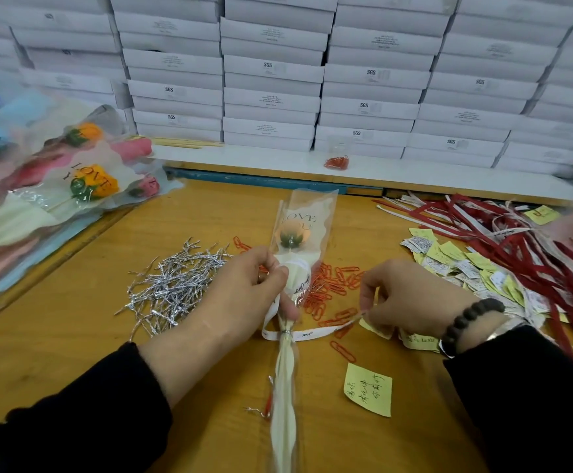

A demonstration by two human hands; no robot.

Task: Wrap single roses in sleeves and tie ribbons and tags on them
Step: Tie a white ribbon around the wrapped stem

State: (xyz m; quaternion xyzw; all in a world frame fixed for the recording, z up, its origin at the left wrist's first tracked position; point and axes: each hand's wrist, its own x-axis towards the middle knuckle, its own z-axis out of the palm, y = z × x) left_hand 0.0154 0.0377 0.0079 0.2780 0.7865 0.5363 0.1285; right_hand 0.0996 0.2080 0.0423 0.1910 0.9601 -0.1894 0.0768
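Sleeved rose (292, 268) gripped in left hand (244, 291), white ribbon (322, 331) end pinched by right hand (401, 295).

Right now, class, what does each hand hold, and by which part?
The left hand grips the sleeved rose around its gathered neck, below the bloom. The right hand pinches the free end of the white ribbon.

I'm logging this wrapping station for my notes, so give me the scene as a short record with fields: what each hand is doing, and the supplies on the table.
left hand: grips the sleeved rose at its neck
right hand: pinches the white ribbon end
ribbon: passes round the stem at a silver tie
left of rose: silver twist ties
beside rose: orange paper clips
right side: red ribbons, paper tags
near edge: yellow note
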